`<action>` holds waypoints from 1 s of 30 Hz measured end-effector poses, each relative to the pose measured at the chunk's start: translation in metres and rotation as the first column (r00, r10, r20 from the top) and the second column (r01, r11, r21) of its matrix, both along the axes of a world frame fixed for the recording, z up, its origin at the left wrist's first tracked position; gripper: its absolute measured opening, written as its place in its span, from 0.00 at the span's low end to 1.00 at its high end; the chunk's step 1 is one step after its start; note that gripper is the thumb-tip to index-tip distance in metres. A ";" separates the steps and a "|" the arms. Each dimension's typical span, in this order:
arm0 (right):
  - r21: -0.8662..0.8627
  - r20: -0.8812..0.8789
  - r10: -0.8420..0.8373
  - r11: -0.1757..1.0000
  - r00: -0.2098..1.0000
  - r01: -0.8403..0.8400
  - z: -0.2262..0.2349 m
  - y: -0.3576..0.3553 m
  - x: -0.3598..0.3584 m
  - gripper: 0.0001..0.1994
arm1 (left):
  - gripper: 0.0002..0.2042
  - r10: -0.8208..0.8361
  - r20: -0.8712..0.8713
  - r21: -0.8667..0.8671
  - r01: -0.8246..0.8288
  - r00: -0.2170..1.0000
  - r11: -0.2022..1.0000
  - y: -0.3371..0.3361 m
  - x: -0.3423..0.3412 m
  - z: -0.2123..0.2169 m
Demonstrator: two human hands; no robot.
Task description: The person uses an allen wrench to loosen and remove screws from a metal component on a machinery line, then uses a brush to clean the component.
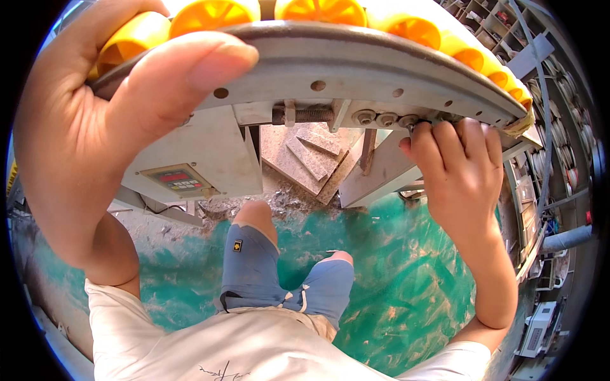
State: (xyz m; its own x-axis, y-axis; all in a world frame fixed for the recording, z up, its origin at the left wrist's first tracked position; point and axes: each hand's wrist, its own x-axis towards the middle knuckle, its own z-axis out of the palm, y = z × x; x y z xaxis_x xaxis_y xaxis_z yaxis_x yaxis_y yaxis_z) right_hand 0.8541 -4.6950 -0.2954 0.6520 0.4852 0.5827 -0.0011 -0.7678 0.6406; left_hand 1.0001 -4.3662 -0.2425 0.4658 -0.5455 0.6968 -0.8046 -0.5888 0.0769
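Observation:
Across the top runs a grey metal rail point(356, 70) with round holes along its side and a row of yellow rollers point(321, 11) above it. My left hand point(70, 146) grips the rail's left end, thumb against the metal face and fingers over the rollers. Below the rail sits a row of bolts with washers point(386, 119), and left of them a threaded rod point(311, 114) with a nut. At the right end of the bolts, my right hand point(464, 171) is closed, knuckles up under the rail. Its fingers hide whatever they hold.
A pale control box with a button panel point(178, 181) stands below the rail at left. Dusty boards point(308, 155) lie beyond my legs, over a worn green floor point(394, 267). Crowded shelves point(559, 127) and a grey pipe point(565, 238) line the right side.

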 end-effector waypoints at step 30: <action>0.189 0.536 0.055 0.965 0.842 -0.183 -0.071 -0.033 0.033 0.26 | 0.43 0.097 0.076 0.274 -0.115 0.992 0.955 0.028 0.000 0.008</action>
State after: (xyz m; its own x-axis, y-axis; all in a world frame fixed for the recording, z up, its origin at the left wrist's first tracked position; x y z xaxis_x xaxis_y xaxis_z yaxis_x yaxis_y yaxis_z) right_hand 0.8866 -4.7283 -0.3661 0.1647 0.3542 0.9206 -0.1853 -0.9056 0.3816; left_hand 1.0004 -4.3378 -0.2340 0.4925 -0.6711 0.5542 -0.7344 -0.6621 -0.1491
